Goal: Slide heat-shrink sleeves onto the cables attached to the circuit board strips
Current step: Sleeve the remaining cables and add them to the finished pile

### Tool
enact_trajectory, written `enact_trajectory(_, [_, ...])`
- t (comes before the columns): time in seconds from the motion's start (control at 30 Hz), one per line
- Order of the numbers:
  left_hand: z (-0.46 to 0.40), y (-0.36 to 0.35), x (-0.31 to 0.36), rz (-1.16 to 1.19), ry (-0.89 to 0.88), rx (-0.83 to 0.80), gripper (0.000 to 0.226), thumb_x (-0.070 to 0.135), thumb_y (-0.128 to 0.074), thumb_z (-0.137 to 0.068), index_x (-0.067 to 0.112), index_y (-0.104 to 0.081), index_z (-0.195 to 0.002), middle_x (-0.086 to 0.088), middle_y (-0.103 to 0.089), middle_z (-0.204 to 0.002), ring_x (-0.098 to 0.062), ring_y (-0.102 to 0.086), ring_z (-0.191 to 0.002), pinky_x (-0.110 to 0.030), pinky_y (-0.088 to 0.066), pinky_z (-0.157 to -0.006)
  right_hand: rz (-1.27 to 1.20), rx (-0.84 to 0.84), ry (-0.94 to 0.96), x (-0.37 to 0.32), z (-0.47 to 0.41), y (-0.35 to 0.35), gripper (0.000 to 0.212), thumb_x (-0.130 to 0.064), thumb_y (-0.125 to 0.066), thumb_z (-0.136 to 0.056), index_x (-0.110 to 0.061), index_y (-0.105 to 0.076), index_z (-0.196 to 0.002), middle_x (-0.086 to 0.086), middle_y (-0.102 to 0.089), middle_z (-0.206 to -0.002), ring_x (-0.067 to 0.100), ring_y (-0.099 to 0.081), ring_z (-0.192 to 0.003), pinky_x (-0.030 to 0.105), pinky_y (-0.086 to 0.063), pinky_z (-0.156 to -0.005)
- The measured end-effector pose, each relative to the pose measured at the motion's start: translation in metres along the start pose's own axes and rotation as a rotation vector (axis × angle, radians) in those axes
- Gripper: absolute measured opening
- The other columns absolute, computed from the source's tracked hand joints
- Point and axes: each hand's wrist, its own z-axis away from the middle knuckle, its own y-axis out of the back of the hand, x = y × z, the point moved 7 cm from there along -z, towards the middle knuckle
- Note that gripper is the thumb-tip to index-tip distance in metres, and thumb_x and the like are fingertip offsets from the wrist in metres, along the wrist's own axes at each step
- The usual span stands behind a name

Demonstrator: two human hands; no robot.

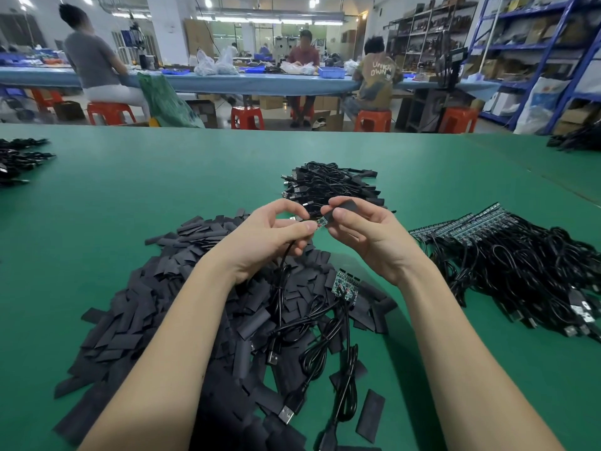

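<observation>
Left hand (270,237) pinches a small circuit board (320,222) with its cable (282,271), right hand (364,232) pinching a black sleeve (346,206) at the board's end, above the loose sleeve pile (156,307), finished cables (328,183) behind, unsleeved board strips (487,229) right.

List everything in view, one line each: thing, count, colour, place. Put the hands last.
table: one, green, foreground
loose sleeves: a big pile, black, near left and centre
held sleeve: one, black, pinched in the right hand
small board: one, green, between both hands
held cable: one, black, hanging from the left hand
board strip: one, green, with black cables, on the sleeve pile
cable heap: one, black, beyond the hands
strips with cables: one bundle, black and green, right
stools: several, red, background
workers: three seated, far benches
shelves: blue, far right
left hand: one, pinching the small board
right hand: one, holding the held sleeve
</observation>
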Motion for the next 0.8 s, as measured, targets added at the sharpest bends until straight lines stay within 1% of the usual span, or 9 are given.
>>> enact_trajectory(0.07, [0.0,-0.001,0.0,0.012,-0.008,-0.001,0.019,0.006,-0.069,-0.092,0.008,-0.053,-0.103,0.001,-0.063,-0.068,-0.013,-0.052,-0.061,-0.021,-0.048,-0.06,0.003,0.015,-0.024,0.001,0.001,0.0,0.015,-0.012,-0.075,-0.077,-0.016,-0.08,-0.09,0.008,-0.077,-0.099,0.013,-0.072,-0.085,0.021,-0.057,-0.077])
enact_trajectory(0.2, [0.002,-0.003,0.002,0.043,0.008,-0.07,0.027,0.015,-0.075,-0.081,0.008,-0.054,-0.096,0.002,-0.063,-0.066,-0.011,-0.053,-0.06,-0.019,-0.048,-0.059,0.031,-0.006,-0.05,0.002,0.001,0.0,0.013,-0.012,-0.075,-0.078,-0.017,-0.081,-0.087,0.008,-0.077,-0.097,0.012,-0.072,-0.081,0.021,-0.057,-0.075])
enact_trajectory(0.33, [0.001,-0.007,-0.001,0.115,0.022,-0.099,0.024,0.016,-0.075,-0.081,0.011,-0.054,-0.09,0.0,-0.061,-0.072,-0.01,-0.052,-0.061,-0.02,-0.048,-0.06,-0.003,-0.037,-0.043,0.003,0.002,-0.003,0.013,-0.013,-0.074,-0.079,-0.018,-0.081,-0.089,0.007,-0.077,-0.097,0.012,-0.072,-0.081,0.021,-0.057,-0.075])
enact_trajectory(0.4, [0.0,-0.008,-0.003,0.157,0.033,-0.095,0.023,0.017,-0.075,-0.081,0.012,-0.054,-0.088,0.001,-0.061,-0.074,-0.009,-0.053,-0.062,-0.019,-0.049,-0.061,0.018,-0.051,-0.033,0.003,0.0,-0.006,0.014,-0.013,-0.075,-0.079,-0.018,-0.081,-0.091,0.008,-0.077,-0.099,0.013,-0.073,-0.084,0.022,-0.057,-0.077])
enact_trajectory(0.47, [-0.002,-0.007,-0.003,0.189,0.028,-0.063,0.023,0.018,-0.076,-0.081,0.012,-0.056,-0.09,0.0,-0.063,-0.074,-0.01,-0.055,-0.062,-0.019,-0.051,-0.062,0.009,-0.024,-0.016,0.004,-0.003,-0.006,0.013,-0.014,-0.076,-0.079,-0.018,-0.081,-0.09,0.008,-0.077,-0.098,0.013,-0.073,-0.084,0.022,-0.057,-0.078])
enact_trajectory(0.53, [-0.004,-0.001,-0.002,0.1,-0.008,0.031,0.022,0.021,-0.078,-0.084,0.012,-0.059,-0.092,-0.002,-0.068,-0.074,-0.012,-0.06,-0.064,-0.02,-0.054,-0.065,-0.015,0.019,-0.006,0.006,-0.005,-0.005,0.012,-0.016,-0.077,-0.078,-0.017,-0.081,-0.089,0.007,-0.077,-0.097,0.013,-0.072,-0.082,0.022,-0.057,-0.079])
enact_trajectory(0.63, [-0.004,0.009,0.005,-0.167,-0.107,0.164,0.015,0.021,-0.079,-0.088,0.012,-0.067,-0.092,-0.005,-0.074,-0.078,-0.018,-0.069,-0.068,-0.023,-0.056,-0.069,-0.03,0.093,-0.015,0.011,-0.007,-0.001,0.01,-0.016,-0.078,-0.078,-0.015,-0.081,-0.088,0.009,-0.076,-0.097,0.014,-0.072,-0.083,0.022,-0.057,-0.079])
enact_trajectory(0.7, [-0.002,0.012,0.008,-0.261,-0.159,0.186,0.013,0.019,-0.082,-0.085,0.012,-0.072,-0.09,-0.006,-0.077,-0.082,-0.019,-0.073,-0.07,-0.021,-0.056,-0.07,-0.024,0.129,-0.028,0.014,-0.007,0.002,0.007,-0.015,-0.077,-0.081,-0.014,-0.08,-0.086,0.01,-0.076,-0.096,0.013,-0.071,-0.082,0.021,-0.057,-0.078])
enact_trajectory(0.8, [0.0,0.013,0.011,-0.303,-0.197,0.183,0.012,0.017,-0.085,-0.081,0.016,-0.077,-0.09,-0.004,-0.079,-0.086,-0.018,-0.076,-0.077,-0.019,-0.056,-0.074,-0.049,0.174,-0.04,0.016,-0.008,0.002,0.006,-0.016,-0.078,-0.078,-0.013,-0.081,-0.081,0.009,-0.076,-0.094,0.012,-0.071,-0.079,0.019,-0.057,-0.075])
